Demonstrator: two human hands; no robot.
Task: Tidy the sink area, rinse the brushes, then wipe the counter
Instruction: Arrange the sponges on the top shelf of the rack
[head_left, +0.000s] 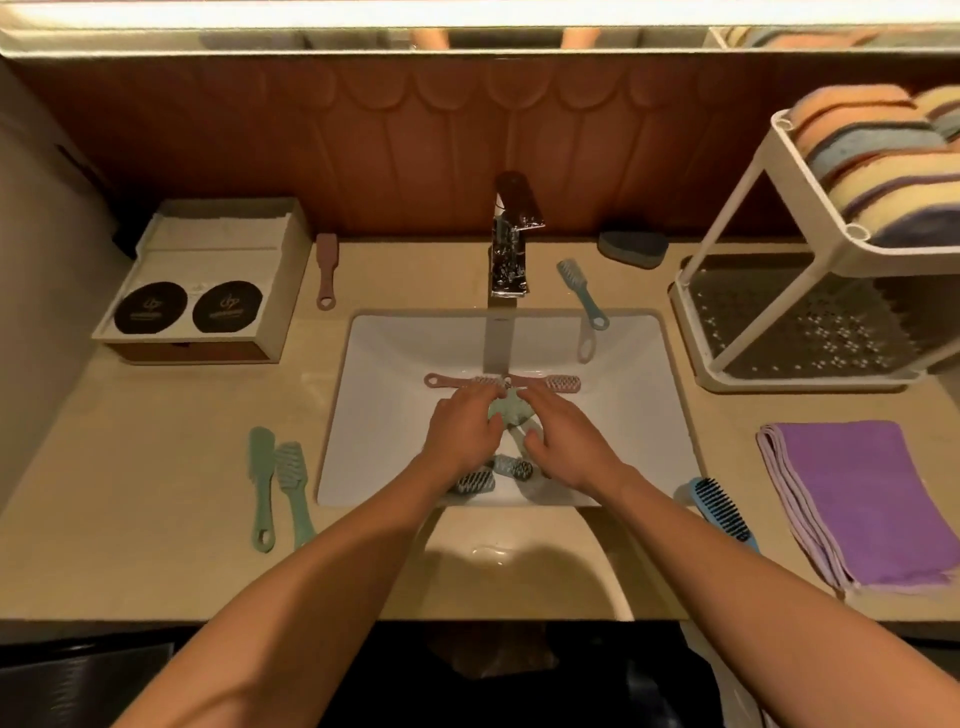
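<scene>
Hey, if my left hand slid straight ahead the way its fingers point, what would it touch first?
Probably the pink brush lying across the sink just past the green brush the left hand holds; depth is unclear.

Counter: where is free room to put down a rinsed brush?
Bare: between the box and the green brushes on the left; the front strip before the sink, near a small puddle. Crowded: the sink, with brushes, left hand and right hand; the right side, with rack, cloth and blue brush.

Worktop (156, 545) before me: box (208, 275), pink brush (327, 270), two green brushes (293, 483) left; sponge (632, 248), two blue brushes (722, 512), rack (810, 385), purple cloth (852, 499) right.
</scene>
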